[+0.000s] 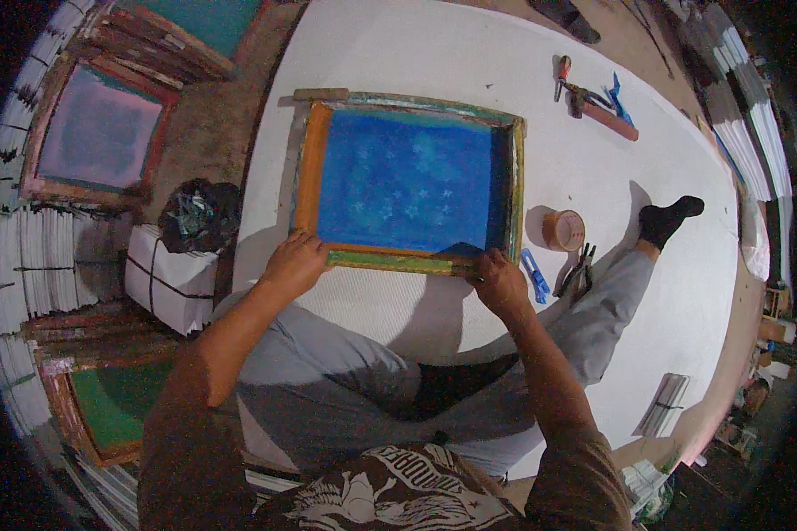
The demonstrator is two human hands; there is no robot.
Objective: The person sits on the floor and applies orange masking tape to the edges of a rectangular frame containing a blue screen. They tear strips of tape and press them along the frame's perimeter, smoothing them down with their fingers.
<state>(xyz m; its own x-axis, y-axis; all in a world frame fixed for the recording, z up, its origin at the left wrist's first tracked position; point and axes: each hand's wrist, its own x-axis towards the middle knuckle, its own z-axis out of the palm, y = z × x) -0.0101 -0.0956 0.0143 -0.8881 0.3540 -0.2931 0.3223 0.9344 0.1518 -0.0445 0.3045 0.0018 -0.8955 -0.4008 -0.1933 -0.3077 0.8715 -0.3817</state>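
Observation:
A wooden screen-printing frame (pixel 390 257) with blue mesh (pixel 407 164) lies before me on a white surface, light flower shapes showing in the mesh. My left hand (pixel 297 262) is closed on its near left corner, thumb and fingers over the wooden edge. At the near right corner, my right hand (pixel 500 281) grips the same frame with curled fingers. Just right of that hand lie a blue utility knife (pixel 535 276) and dark-handled pliers (pixel 578 273). A roll of brown tape (pixel 563 230) sits a little beyond them.
A squeegee-like reddish bar (pixel 607 120), a screwdriver (pixel 562 73) and other tools lie far right. My outstretched leg (pixel 607 305) borders the right side. Left stand a tied white paper bundle (pixel 164 279), a black plastic bag (pixel 199 217) and another framed screen (pixel 97 128).

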